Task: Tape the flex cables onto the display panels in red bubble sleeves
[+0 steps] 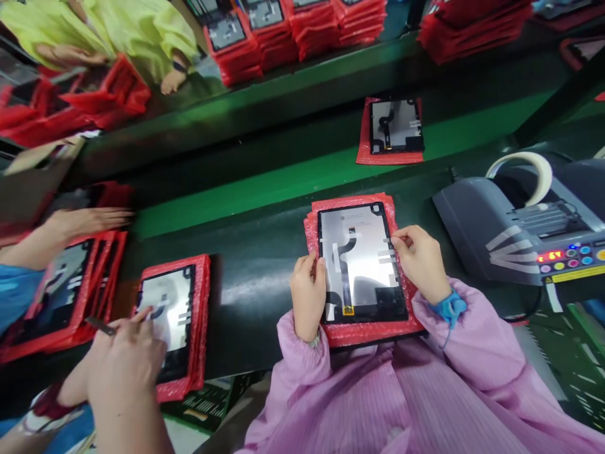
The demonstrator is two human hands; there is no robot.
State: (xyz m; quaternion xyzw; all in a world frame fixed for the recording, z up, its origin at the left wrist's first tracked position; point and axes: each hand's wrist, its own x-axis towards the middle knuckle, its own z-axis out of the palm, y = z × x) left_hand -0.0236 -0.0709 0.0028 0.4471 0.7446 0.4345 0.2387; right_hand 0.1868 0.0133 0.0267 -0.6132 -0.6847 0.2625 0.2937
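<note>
A tablet screen panel [366, 258] lies back side up on stacked red bubble-wrap pouches [373, 333] in front of me. A dark curved flex cable [348, 248] and several short white tape strips [386, 260] show on its silver back. My left hand [308, 293] is at the panel's left edge, thumb and fingertips drawn together. At the upper right edge, close to the tape strips, my right hand [422, 260] is closed in a pinch. Whatever is between the fingers of either hand is too small to make out.
A grey tape dispenser [524, 233] stands to the right. Another panel [396, 126] lies on the green strip beyond. At left, a co-worker's hands [127, 353] work over panels on red pouches [201, 328]. Red stacks [314, 28] fill the raised shelf; a person in yellow is behind.
</note>
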